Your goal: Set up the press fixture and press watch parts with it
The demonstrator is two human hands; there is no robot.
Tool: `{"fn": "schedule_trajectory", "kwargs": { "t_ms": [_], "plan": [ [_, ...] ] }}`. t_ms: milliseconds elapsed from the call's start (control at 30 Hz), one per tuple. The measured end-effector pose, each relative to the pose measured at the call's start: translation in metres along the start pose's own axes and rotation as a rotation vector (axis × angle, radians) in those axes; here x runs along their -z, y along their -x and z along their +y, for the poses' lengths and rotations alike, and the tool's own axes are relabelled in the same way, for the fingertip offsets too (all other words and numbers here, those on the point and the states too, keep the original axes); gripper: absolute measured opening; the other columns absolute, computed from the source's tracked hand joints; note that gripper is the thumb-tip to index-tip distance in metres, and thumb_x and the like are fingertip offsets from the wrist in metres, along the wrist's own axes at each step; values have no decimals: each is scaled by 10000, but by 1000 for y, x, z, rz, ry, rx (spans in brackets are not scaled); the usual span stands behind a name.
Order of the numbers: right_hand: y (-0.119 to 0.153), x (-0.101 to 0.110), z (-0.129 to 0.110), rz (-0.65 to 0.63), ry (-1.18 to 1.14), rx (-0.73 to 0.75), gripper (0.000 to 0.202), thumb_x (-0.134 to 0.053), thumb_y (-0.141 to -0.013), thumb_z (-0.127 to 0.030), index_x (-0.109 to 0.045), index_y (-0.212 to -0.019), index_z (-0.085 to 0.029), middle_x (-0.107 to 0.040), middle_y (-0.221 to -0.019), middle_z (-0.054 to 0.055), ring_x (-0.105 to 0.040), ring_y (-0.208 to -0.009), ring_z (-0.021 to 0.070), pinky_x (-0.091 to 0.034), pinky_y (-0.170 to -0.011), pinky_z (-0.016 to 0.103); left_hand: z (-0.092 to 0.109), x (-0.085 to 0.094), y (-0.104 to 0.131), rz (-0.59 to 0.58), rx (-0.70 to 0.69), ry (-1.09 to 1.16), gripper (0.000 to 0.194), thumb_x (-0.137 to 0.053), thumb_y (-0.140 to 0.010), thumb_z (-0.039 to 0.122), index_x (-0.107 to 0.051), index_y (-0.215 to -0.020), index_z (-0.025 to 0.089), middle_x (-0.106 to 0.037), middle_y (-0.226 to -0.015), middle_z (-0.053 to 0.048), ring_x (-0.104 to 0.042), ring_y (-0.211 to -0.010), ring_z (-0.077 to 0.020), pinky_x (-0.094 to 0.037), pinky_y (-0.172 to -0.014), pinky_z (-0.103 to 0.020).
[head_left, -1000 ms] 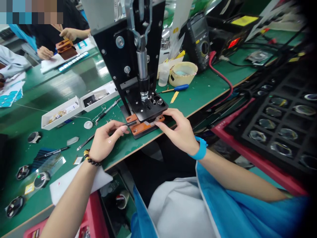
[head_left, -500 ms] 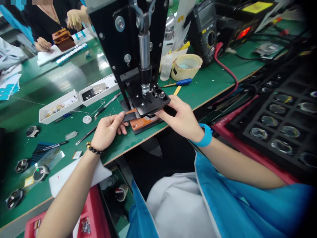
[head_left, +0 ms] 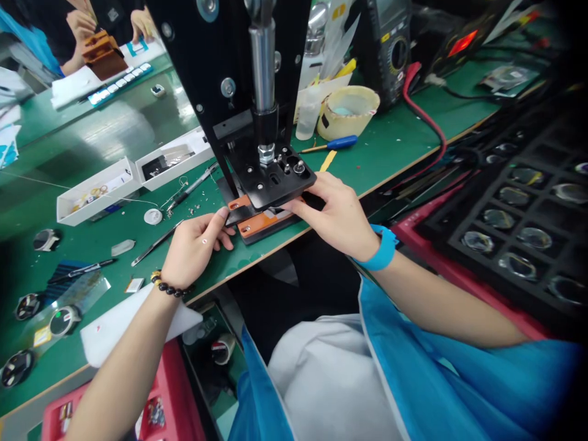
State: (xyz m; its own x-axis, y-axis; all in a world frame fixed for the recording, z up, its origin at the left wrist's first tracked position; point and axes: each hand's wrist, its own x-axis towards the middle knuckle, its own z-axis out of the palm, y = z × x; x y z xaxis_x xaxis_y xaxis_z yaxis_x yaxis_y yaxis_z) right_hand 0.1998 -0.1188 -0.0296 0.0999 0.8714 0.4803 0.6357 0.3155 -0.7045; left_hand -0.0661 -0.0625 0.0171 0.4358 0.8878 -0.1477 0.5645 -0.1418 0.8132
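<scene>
A black press (head_left: 261, 122) stands at the table edge, its flat plate over an orange fixture (head_left: 257, 228) on a dark base. A flat black strip (head_left: 239, 214), like a watch strap, runs across the fixture and under the plate. Its left end is pinched between the thumb and fingers of my left hand (head_left: 195, 245). My right hand (head_left: 337, 214) is at the right side of the fixture, thumb and fingers closed under the plate's edge. What those fingers hold is mostly hidden by the plate and the hand.
White boxes (head_left: 96, 190) of small parts, tweezers (head_left: 154, 245) and watch bodies (head_left: 64, 320) lie to the left. A blue-handled screwdriver (head_left: 342, 143), a tape roll (head_left: 349, 113) and a multimeter (head_left: 395, 55) stand behind right. A black tray (head_left: 500, 245) is at right. Across the table, a person handles a brown block.
The view has shifted slightly. The black strip sits more slanted in the fixture, and more orange shows behind it. Both hands keep their places at the press.
</scene>
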Motion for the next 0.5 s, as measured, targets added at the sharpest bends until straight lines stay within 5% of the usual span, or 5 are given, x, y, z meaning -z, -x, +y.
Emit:
{"fn": "schedule_trajectory", "kwargs": {
  "t_ms": [500],
  "plan": [
    [3, 0, 1, -31, 184, 72, 224, -700, -989, -372, -747, -1084, -175, -713, -1182, 119, -654, -1160, 256, -525, -1009, 420, 3, -6, -5, 45, -31, -151, 584, -503, -1060, 545, -686, -645, 177, -640, -543, -16, -570, -542, -158, -418, -618, -285]
  ]
}}
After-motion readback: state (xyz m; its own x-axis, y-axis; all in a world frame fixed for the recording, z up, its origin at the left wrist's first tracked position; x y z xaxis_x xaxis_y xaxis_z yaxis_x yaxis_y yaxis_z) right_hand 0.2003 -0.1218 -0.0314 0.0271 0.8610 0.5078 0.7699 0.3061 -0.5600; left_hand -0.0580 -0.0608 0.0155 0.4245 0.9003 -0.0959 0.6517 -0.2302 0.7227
